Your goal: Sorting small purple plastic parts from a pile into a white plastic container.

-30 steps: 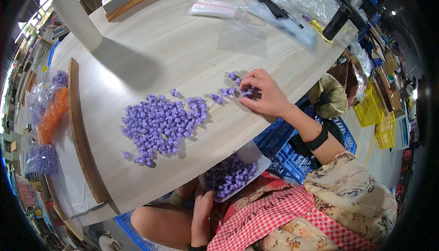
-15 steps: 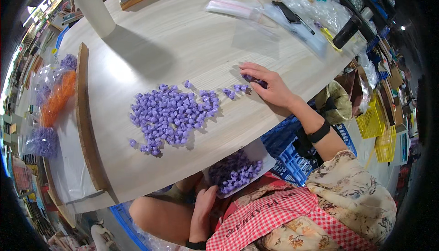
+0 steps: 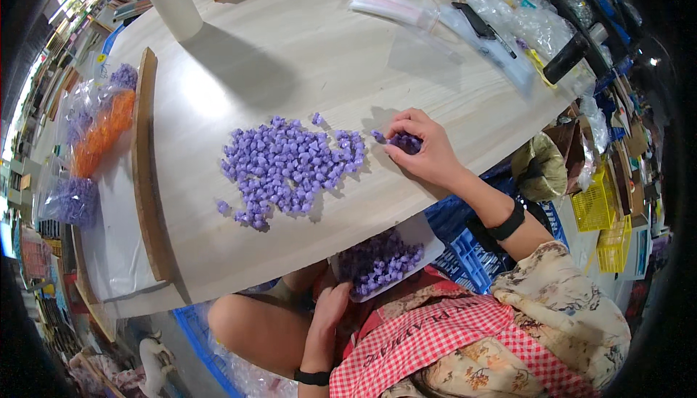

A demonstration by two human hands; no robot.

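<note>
A loose pile of small purple bead-like pieces [image 3: 287,169] is spread over the pale table. To its right, my right hand [image 3: 428,153] rests on the tabletop, fingers curled around several of these pieces, which show dark in the palm's shade. One small piece [image 3: 377,136] lies just by its fingertips. Below the table's near edge, on my lap, a white tray [image 3: 430,247] contains many more purple pieces [image 3: 381,271]. My left hand [image 3: 331,309] is closed at the tray's left rim and appears to hold it; its fingertips are partly hidden.
A wooden strip [image 3: 147,173] edges the table on the left, beside clear bags of orange and purple pieces [image 3: 102,137]. A white post [image 3: 170,2] rises at the back. Plastic sleeves [image 3: 396,7], a phone [image 3: 473,21] and a dark bottle [image 3: 566,58] lie at the back right.
My right hand has curled inward around the scattered pieces beside the pile, drawing them together. My left hand stays at the tray. The whole view has shifted slightly.
</note>
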